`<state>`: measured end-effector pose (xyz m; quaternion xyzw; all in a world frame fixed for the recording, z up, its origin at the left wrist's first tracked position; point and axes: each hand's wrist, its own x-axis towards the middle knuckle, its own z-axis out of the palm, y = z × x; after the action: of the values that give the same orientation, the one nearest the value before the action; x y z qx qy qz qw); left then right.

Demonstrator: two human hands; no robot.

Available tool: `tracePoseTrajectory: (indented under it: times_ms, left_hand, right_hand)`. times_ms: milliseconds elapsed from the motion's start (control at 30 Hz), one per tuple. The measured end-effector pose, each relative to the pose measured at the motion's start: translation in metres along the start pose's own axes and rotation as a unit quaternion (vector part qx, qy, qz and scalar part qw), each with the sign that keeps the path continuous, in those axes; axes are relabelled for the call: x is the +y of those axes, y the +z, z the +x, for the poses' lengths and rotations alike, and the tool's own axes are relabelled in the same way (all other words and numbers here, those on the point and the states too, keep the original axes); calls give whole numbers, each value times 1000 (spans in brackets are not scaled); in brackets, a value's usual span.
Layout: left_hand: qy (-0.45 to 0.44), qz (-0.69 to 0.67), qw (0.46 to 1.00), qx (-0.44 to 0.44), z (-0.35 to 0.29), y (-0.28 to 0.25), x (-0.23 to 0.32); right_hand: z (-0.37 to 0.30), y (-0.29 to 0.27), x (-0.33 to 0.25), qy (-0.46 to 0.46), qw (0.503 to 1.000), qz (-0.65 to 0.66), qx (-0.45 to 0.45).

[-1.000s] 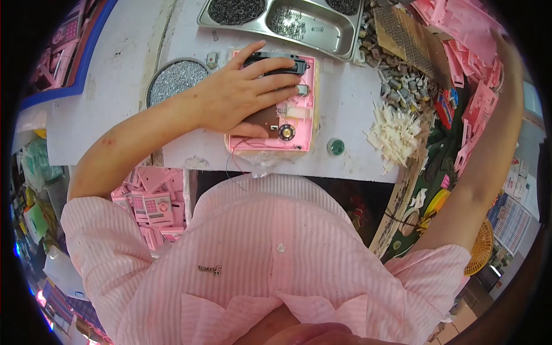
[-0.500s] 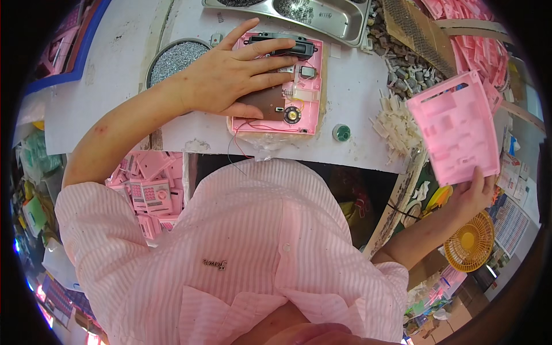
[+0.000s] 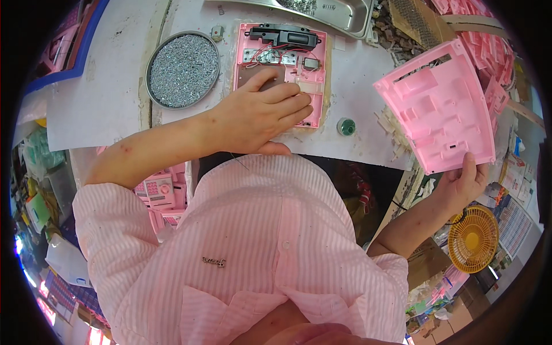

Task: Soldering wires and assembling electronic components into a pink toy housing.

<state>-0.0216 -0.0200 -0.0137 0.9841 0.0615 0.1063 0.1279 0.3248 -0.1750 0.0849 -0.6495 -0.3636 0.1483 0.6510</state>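
A pink plastic housing [image 3: 322,69] lies on the white table, with a black mechanism [image 3: 286,37], a metal plate, red wires and a brown board [image 3: 248,76] inside. My left hand [image 3: 270,112] rests over its near part, fingers slightly bent and spread, thumb apart near the table's front edge. It covers the speaker seen there earlier. A dark wire end [image 3: 238,162] hangs below this hand over my shirt. Off to the right, my right hand [image 3: 464,181] grips a pink plastic panel [image 3: 440,112] by its lower edge, holding it up with its moulded inner side showing.
Left of the housing stands a round dish of small screws [image 3: 183,70]. A metal tray [image 3: 345,17] holds springs at the back. A small green-capped container [image 3: 346,126] sits right of the housing. White plastic pieces [image 3: 394,129] lie at the table's right; a yellow fan [image 3: 472,238] is beyond.
My left hand has slid nearer to me, uncovering the black mechanism and metal plate. My right hand has brought the pink panel slightly left and upward.
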Motion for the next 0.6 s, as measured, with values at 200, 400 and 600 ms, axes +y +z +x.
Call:
tracePoseTrajectory:
  times_ms: [200,400,600]
  left_hand:
    - [26,-59,997,42,11,-14,-1]
    - [-201,-696,673,153,20,-41,25]
    - [-319,-722,548,277,32,-69,9]
  right_hand:
    - [-11,5,4,-4,1000,17,12]
    - [-53,74,16,-166,977,-74,109]
    - [-34,152,6,-301,915,-76,-256]
